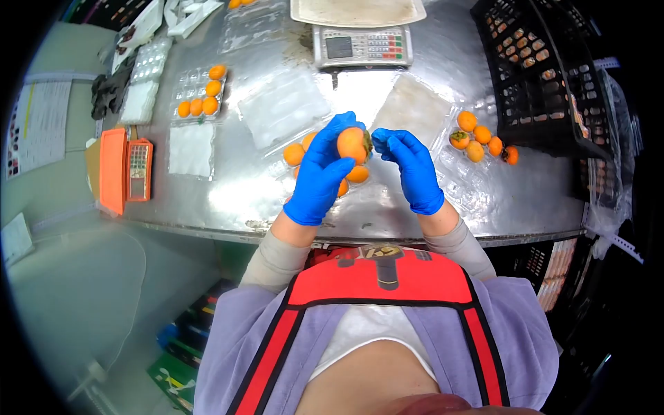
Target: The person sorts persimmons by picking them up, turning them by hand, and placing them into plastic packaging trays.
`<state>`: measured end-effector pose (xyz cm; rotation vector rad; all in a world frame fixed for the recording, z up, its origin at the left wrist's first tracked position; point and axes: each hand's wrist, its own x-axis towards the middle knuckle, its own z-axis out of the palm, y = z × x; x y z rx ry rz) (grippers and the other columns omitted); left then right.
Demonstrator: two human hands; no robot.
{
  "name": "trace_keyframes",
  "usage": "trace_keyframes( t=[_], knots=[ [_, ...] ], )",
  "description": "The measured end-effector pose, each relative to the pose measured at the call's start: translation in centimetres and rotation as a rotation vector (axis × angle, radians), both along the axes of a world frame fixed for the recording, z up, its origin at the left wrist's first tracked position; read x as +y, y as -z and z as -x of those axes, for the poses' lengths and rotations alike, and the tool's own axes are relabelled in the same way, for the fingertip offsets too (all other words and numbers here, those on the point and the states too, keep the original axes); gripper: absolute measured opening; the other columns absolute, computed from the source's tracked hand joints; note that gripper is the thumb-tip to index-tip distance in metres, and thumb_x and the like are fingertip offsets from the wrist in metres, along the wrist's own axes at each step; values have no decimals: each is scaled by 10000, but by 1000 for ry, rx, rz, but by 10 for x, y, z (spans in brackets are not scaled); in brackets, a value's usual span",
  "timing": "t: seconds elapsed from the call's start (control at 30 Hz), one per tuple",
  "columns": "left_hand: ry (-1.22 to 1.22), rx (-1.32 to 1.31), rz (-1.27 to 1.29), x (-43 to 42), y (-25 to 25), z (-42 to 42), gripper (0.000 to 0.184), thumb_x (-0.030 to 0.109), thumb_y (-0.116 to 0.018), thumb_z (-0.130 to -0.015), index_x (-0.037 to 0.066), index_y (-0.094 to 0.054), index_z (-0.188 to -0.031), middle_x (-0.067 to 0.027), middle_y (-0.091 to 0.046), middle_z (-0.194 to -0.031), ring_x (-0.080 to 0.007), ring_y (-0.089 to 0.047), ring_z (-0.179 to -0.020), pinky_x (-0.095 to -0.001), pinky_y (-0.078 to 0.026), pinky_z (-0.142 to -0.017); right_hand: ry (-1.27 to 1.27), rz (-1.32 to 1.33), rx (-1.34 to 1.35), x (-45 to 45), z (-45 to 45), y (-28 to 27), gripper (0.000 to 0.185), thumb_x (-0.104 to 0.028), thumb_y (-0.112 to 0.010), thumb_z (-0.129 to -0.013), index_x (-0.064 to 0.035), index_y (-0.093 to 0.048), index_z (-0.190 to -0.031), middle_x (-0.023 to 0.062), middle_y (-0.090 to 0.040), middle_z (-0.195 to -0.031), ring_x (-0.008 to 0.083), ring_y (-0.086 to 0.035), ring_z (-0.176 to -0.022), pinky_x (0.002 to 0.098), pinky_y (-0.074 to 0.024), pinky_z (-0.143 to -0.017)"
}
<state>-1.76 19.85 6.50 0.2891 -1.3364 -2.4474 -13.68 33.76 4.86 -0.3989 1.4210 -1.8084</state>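
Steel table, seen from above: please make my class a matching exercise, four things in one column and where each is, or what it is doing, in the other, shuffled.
Column one
1. Scale
2. Left hand
3. Black crate
4. Orange case

Column two
a. At the left end of the table
b. At the far side, its keypad showing
c. At the right end
d. Gloved in blue, holding an orange fruit

Right pairs: 1-b, 2-d, 3-c, 4-a
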Motion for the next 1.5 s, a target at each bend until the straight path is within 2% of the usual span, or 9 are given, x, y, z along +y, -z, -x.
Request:
trace_keyframes(
  t=[0.23,0.53,0.6,0.7,0.83,0.9,0.97,1.3,1.5],
  knots=[
    [19,-1,372,14,-12,16,698,-45,-635,-737,56,-349,-1366,-98,-422,-1349,-221,-419,-1244,-345,-355,-1023,64,14,34,24,7,-12,250,-136,-524,-910,2,-572,-1112,82,-623,-1091,162,-578,-1006,286,-434,-870],
    [27,-22,511,40,-19,35,778,12,-673,-726,31,-268,-1389,-135,-435,-1302,-240,-419,-1235,-368,-343,-1035,136,34,251,52,14,-26,276,-52,-577,-850,-10,-571,-1123,116,-568,-1186,192,-551,-1060,332,-393,-965],
    [28,9,478,45,-17,40,778,-5,-665,-729,47,-268,-1397,-128,-443,-1309,-228,-442,-1217,-351,-373,-1004,101,38,922,58,18,-30,352,-54,-615,-804,-40,-577,-1154,143,-504,-1266,243,-498,-1141,346,-372,-984],
    [13,15,393,49,-14,44,747,-12,-652,-744,61,-288,-1393,-121,-449,-1317,-217,-464,-1200,-335,-403,-974,193,-203,1147,65,28,-32,386,-136,-675,-766,-74,-608,-1141,154,-484,-1278,321,-472,-1152,394,-377,-961],
    [73,-51,273,52,-21,46,604,131,-658,-779,-3,-398,-1308,-125,-493,-1256,-238,-466,-1194,-344,-367,-1005,409,-181,845,81,49,-12,414,-110,-651,-799,-28,-554,-1193,144,-501,-1277,268,-452,-1188,360,-358,-987],
    [111,-139,154,51,-15,43,560,109,-651,-791,4,-421,-1292,-121,-509,-1236,-217,-496,-1149,-332,-409,-958,385,-170,758,85,45,-18,429,-93,-637,-815,-16,-523,-1221,120,-530,-1256,225,-485,-1159,334,-375,-971],
    [160,-218,20,52,-7,48,518,86,-643,-803,10,-444,-1276,-117,-525,-1216,-196,-527,-1105,-321,-451,-911,176,20,342,85,38,-13,426,-95,-632,-828,-16,-516,-1230,99,-545,-1246,192,-524,-1107,317,-395,-949],
    [396,-492,333,67,25,38,546,149,-677,-811,35,-419,-1279,-117,-582,-1047,-146,-576,-919,-271,-493,-789,-87,-189,496,113,3,13,454,-150,-687,-780,-76,-525,-1197,107,-557,-1094,216,-562,-1022,327,-466,-867],
    [303,-469,209,55,38,28,479,88,-604,-859,28,-415,-1295,-99,-580,-1041,-156,-567,-945,-277,-492,-828,549,-161,226,159,8,79,422,-32,-676,-778,-51,-473,-1148,62,-514,-1141,170,-534,-1033,304,-467,-870]
  ],
)
